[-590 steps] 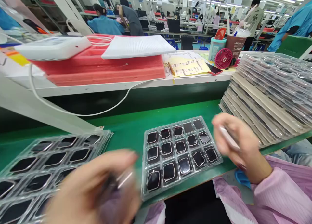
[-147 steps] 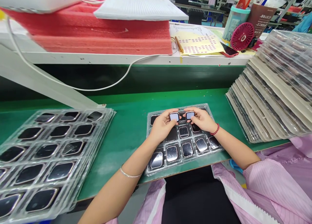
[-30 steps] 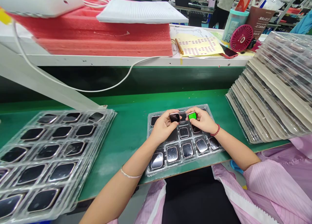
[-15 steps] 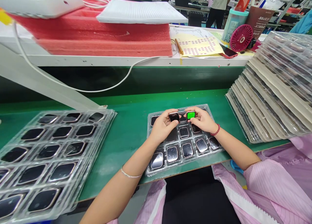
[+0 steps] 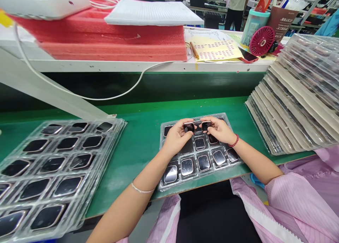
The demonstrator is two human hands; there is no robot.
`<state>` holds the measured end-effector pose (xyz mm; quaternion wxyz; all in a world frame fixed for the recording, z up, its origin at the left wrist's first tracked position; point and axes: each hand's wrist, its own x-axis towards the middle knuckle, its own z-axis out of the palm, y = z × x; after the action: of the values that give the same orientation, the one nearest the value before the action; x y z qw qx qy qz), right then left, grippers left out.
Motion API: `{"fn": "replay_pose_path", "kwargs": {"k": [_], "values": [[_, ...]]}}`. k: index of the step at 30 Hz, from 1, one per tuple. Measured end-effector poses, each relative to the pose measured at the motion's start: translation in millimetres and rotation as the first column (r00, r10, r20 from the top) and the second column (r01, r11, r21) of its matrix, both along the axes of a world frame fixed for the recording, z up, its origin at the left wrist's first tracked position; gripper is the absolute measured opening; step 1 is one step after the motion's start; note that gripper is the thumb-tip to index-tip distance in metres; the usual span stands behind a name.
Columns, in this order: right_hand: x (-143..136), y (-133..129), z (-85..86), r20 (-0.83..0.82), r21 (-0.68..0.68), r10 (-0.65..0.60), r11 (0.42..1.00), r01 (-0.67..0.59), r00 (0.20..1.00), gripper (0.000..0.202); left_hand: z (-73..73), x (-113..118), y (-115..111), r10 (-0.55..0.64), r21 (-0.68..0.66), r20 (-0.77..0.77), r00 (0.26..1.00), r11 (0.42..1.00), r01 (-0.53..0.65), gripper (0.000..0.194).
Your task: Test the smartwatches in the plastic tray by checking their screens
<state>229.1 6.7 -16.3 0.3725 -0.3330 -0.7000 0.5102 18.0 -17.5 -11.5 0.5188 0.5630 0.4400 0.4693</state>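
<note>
My left hand (image 5: 177,136) is closed on a square watch (image 5: 189,127) with a dark screen, thumb at its lower edge. Just to the right, my right hand (image 5: 221,129) grips a second watch (image 5: 206,126), whose screen is dark as well. Both are held above the back part of a clear plastic tray (image 5: 164,186). Rows of similar dark-faced watches lie in its pockets, among them one near the middle (image 5: 199,143). My hands partly cover the back rows.
Stacked clear trays with watches (image 5: 91,186) stand at the left. A tall, leaning pile of trays (image 5: 288,109) is at the right. Behind, a white shelf (image 5: 119,66) carries red foam (image 5: 113,42), papers, a phone and a pink fan (image 5: 262,41); a white cable (image 5: 106,98) hangs below.
The screen of the watch in my right hand was bright green and is now dark. Both hands have hardly moved.
</note>
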Motion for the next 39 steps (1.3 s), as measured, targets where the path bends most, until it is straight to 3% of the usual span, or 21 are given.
{"fn": "replay_pose_path", "kwargs": {"k": [8, 13, 15, 18, 21, 27, 31, 36, 39], "values": [[-2.5, -1.5, 0.6, -0.025, -0.033, -0.015, 0.999, 0.014, 1.000, 0.053, -0.8, -0.8, 0.4, -0.004, -0.019, 0.039, 0.999, 1.000, 0.005, 0.054], [1.9, 5.8, -0.2, -0.217, -0.239, -0.024, 0.971, -0.029, 0.976, 0.071, 2.3, -5.0, 4.5, -0.022, -0.144, 0.247, 0.969, 0.988, 0.059, 0.069], [5.9, 9.0, 2.4, -0.287, -0.337, -0.031, 0.939, -0.071, 0.958, 0.069, 5.6, -8.3, 7.0, -0.016, -0.211, 0.348, 0.937, 0.973, 0.095, 0.065], [12.4, 12.7, 8.5, -0.333, -0.426, -0.005, 0.893, -0.146, 0.943, 0.051, 9.7, -14.5, 11.1, 0.020, -0.294, 0.466, 0.885, 0.947, 0.133, 0.048], [17.6, 16.5, 12.4, -0.323, -0.447, 0.022, 0.878, -0.173, 0.946, 0.064, 10.7, -21.3, 14.7, 0.049, -0.354, 0.509, 0.859, 0.922, 0.158, 0.055], [22.9, 22.2, 10.4, -0.334, -0.466, 0.000, 0.869, -0.166, 0.943, 0.065, 7.2, -26.9, 17.6, 0.046, -0.358, 0.521, 0.853, 0.918, 0.169, 0.059], [17.7, 18.4, 6.9, -0.378, -0.481, -0.026, 0.860, -0.172, 0.925, 0.044, 4.0, -17.9, 13.4, -0.004, -0.297, 0.424, 0.906, 0.944, 0.143, 0.045], [3.5, 9.3, -0.2, -0.265, -0.346, -0.032, 0.936, -0.064, 0.964, 0.060, 1.1, -2.6, 3.8, -0.074, -0.162, 0.207, 0.975, 0.981, 0.109, 0.057], [-1.2, 5.0, -1.3, -0.160, -0.193, -0.053, 0.981, 0.021, 0.986, 0.051, 0.2, 0.9, 0.2, -0.088, -0.100, 0.110, 0.990, 0.990, 0.099, 0.053]]}}
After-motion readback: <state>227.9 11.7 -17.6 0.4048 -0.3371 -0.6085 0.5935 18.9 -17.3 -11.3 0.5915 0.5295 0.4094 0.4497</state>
